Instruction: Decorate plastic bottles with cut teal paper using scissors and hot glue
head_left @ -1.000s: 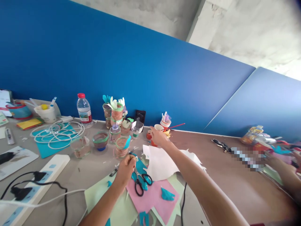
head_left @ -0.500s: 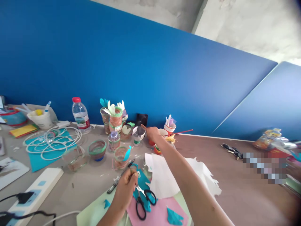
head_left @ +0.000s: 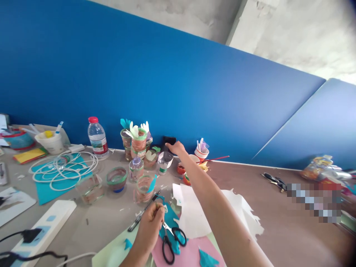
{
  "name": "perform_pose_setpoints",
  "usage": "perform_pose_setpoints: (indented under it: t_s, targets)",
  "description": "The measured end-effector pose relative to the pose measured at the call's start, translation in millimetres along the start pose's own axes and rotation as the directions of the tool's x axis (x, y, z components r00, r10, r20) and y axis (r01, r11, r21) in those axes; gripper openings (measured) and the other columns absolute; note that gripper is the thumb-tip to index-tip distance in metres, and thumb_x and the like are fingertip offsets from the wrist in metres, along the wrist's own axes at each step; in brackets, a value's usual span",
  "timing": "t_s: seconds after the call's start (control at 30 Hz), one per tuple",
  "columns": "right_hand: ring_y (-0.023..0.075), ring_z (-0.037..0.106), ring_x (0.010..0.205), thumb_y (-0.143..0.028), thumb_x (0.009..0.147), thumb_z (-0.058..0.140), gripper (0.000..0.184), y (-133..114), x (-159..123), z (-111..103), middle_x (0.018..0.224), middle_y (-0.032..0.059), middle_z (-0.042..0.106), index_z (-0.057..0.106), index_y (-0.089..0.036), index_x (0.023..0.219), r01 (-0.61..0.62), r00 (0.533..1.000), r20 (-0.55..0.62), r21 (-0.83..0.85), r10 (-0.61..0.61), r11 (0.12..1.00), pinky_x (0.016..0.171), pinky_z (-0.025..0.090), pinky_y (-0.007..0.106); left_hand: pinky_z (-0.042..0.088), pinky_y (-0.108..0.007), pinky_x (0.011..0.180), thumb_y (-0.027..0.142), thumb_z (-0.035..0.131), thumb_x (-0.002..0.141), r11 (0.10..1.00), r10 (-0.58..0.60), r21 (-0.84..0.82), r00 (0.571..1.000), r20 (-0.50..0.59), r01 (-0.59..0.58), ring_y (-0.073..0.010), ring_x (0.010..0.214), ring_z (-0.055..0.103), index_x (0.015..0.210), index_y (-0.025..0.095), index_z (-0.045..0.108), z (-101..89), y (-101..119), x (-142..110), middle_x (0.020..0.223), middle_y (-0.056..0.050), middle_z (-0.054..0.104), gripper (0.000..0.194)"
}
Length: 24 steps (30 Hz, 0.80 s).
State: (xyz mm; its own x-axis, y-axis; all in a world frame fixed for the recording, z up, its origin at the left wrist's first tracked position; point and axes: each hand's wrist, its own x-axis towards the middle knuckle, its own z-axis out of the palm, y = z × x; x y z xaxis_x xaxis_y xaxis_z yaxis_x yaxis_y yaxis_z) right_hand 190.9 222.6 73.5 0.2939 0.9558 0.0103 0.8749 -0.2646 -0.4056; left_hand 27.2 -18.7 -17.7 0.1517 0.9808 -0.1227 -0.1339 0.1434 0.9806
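Observation:
My right hand (head_left: 174, 148) reaches far across the table (head_left: 278, 226) to a small black object (head_left: 169, 140) standing against the blue wall; its fingers are stretched out and touch the object's lower edge. My left hand (head_left: 151, 224) is closed in a pinch on a small pale paper scrap (head_left: 165, 208), just above a teal paper cut-out (head_left: 170, 219) and black-handled scissors (head_left: 172, 241). A black pen (head_left: 141, 216) lies just left of this hand. Decorated glass jars (head_left: 138, 142) and a small clear cup (head_left: 164, 160) stand left of my right hand.
White (head_left: 194, 211), pink (head_left: 189, 256) and pale green sheets lie under my arms. A water bottle (head_left: 97, 138), coiled white cable (head_left: 63, 165) and power strip (head_left: 41, 226) sit at left. Paper cups (head_left: 201, 152) stand by the wall, other scissors (head_left: 274, 180) at right.
My right hand moved from the red cups up and left to the black object at the wall. My left hand stayed pinched by the scissors. The camera shifted slightly.

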Motion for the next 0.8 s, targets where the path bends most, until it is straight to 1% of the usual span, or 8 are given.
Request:
perform_pose_setpoints:
  t_s: [0.1,0.17,0.23,0.33,0.43,0.6,0.8]
  targets:
    - [0.0366,0.06,0.11,-0.07,0.069,0.061,0.092,-21,5,-1,0.12,0.028,0.06,0.05,-0.002,0.13,-0.125,0.991,0.048,0.02,0.124,0.992,0.085,0.05,0.041,0.028,-0.022,0.043,0.059,0.061,0.068,1.0,-0.004,-0.03,1.0,0.027,0.005,-0.0073,0.042,0.033,0.063,0.019,0.048,-1.4,0,0,0.05,0.006,0.042,0.043]
    - [0.0391,0.058,0.113,-0.072,0.064,0.064,0.101,-31,5,-2,0.126,0.0296,0.056,0.044,-0.002,0.135,-0.197,0.979,0.061,0.024,0.195,0.98,0.087,0.049,0.046,0.029,-0.021,0.044,0.057,0.061,0.071,0.999,0.005,-0.042,0.999,0.041,-0.003,-0.0075,0.043,0.035,0.065,0.019,0.049,-2.9,1,0,0.051,0.005,0.042,0.04]
    - [0.0402,0.056,0.116,-0.071,0.063,0.066,0.106,-39,3,-2,0.129,0.031,0.052,0.039,-0.001,0.138,-0.25,0.967,0.059,0.028,0.248,0.968,0.09,0.048,0.051,0.03,-0.021,0.046,0.054,0.061,0.073,0.999,0.015,-0.046,0.999,0.052,-0.012,-0.0075,0.045,0.035,0.065,0.018,0.049,-4.0,1,0,0.052,0.005,0.043,0.038]
    - [0.0398,0.051,0.122,-0.064,0.064,0.071,0.108,-45,-1,0,0.132,0.0328,0.047,0.031,-0.001,0.142,-0.302,0.953,0.027,0.036,0.302,0.952,0.094,0.045,0.054,0.029,-0.021,0.046,0.052,0.06,0.074,0.999,0.011,-0.044,0.998,0.06,-0.009,-0.0072,0.045,0.034,0.066,0.018,0.049,-4.1,2,-2,0.053,0.005,0.042,0.037]
    - [0.0395,0.05,0.123,-0.061,0.065,0.072,0.107,-47,-4,3,0.134,0.0338,0.044,0.027,-0.002,0.143,-0.339,0.941,0.0,0.047,0.34,0.94,0.095,0.044,0.056,0.029,-0.021,0.046,0.052,0.06,0.073,0.999,0.013,-0.049,0.998,0.055,-0.011,-0.0074,0.046,0.034,0.064,0.018,0.049,-2.3,7,-5,0.053,0.005,0.042,0.037]
    - [0.04,0.05,0.121,-0.066,0.06,0.073,0.116,-49,-4,4,0.131,0.034,0.047,0.025,0.0,0.142,-0.359,0.933,-0.005,0.059,0.36,0.932,0.097,0.04,0.059,0.027,-0.022,0.045,0.054,0.059,0.07,0.998,0.011,-0.055,0.999,0.04,-0.009,-0.0076,0.044,0.032,0.06,0.019,0.046,1.2,16,-8,0.05,0.006,0.039,0.038]
    - [0.0397,0.05,0.122,-0.06,0.064,0.073,0.113,-51,-2,8,0.127,0.0343,0.051,0.021,0.003,0.142,-0.368,0.929,-0.029,0.054,0.37,0.928,0.1,0.035,0.06,0.027,-0.022,0.045,0.05,0.058,0.072,0.999,0.032,-0.042,0.999,0.041,-0.03,-0.0081,0.045,0.034,0.062,0.019,0.046,1.0,11,-6,0.052,0.005,0.041,0.035]
